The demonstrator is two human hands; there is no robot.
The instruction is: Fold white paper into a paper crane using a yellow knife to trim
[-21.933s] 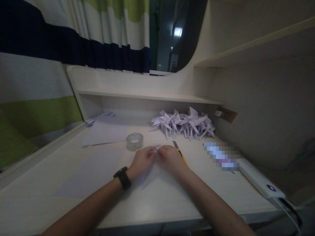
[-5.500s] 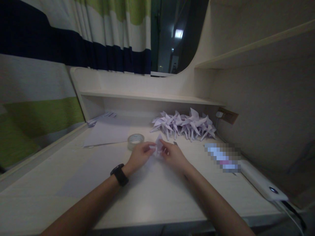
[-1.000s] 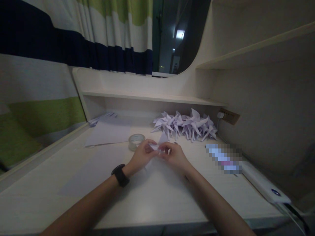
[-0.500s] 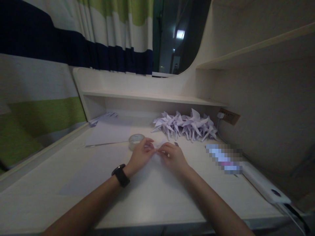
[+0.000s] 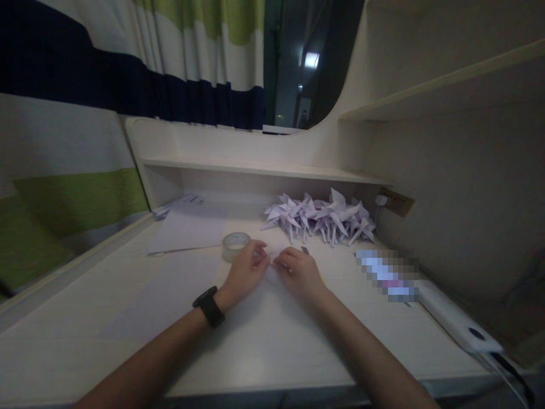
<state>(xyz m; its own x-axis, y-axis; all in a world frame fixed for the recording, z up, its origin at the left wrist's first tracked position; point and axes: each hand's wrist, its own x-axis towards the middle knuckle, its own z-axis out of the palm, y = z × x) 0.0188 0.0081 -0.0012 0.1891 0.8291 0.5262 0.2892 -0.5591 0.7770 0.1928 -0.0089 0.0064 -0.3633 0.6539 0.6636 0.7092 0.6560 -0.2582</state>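
Note:
My left hand (image 5: 247, 271) and my right hand (image 5: 300, 274) meet over the middle of the desk, fingertips nearly touching. Both are closed in a pinch on a small piece of white paper (image 5: 276, 249), which shows faintly between and behind the fingers; its exact shape is blurred. A roll of clear tape (image 5: 235, 244) lies just beyond my left hand. Behind my right hand, the tip of a cutter blade (image 5: 305, 250) sticks out, with most of that tool hidden under the hand.
Several white paper pinwheels (image 5: 323, 216) lie heaped at the back right. Paper sheets (image 5: 187, 227) are stacked at the back left, and another sheet (image 5: 157, 307) lies left of my wrist. A phone with a blurred screen (image 5: 385, 275) and a white power strip (image 5: 455, 318) line the right side.
Both hands keep their pinch at nearly the same spot. The fingertips have shifted only slightly, with a small gap now between them.

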